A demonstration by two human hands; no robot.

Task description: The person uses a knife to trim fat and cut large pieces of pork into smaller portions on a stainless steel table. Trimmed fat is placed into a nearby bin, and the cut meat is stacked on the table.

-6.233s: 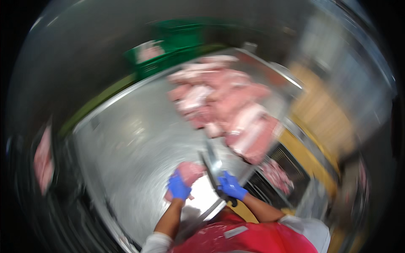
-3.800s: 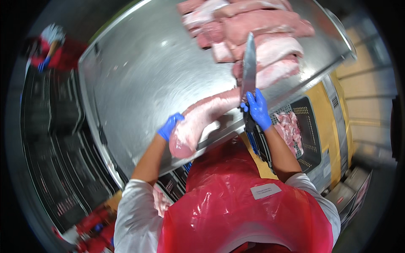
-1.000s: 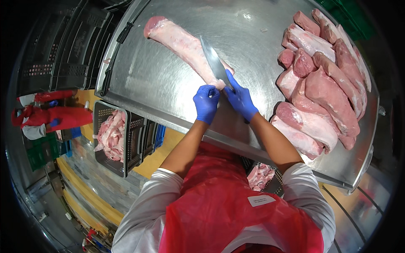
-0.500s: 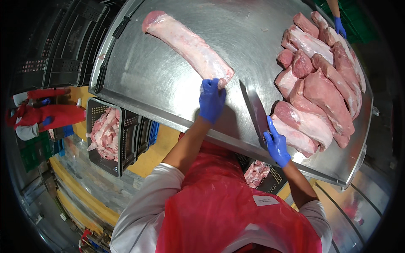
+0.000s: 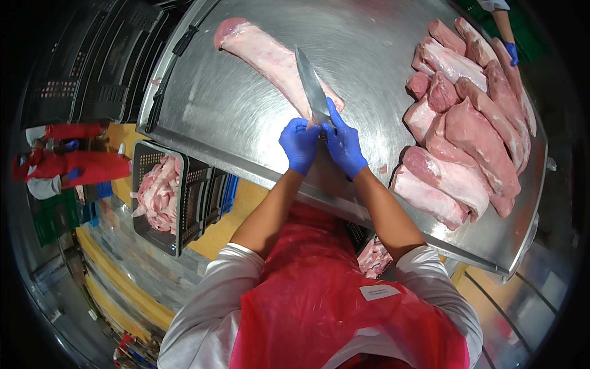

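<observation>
A long pale pink cut of raw meat (image 5: pixel 264 58) lies across the steel table (image 5: pixel 209 111), one end close to me. My left hand (image 5: pixel 299 144), in a blue glove, pinches the near end of that cut. My right hand (image 5: pixel 343 144), also blue-gloved, grips a broad knife (image 5: pixel 311 86) by its handle. The blade lies over the near end of the meat and points away from me. Both hands sit side by side, almost touching.
A pile of several similar pink cuts (image 5: pixel 467 123) fills the table's right side. A black crate of meat trimmings (image 5: pixel 161 194) stands below the table's left edge. Another person's blue-gloved hand (image 5: pixel 510 52) reaches in at top right. A person in red (image 5: pixel 67 166) is at far left.
My right hand has swung the knife from the table's right, near the pile, back onto the near end of the long cut beside my left hand.
</observation>
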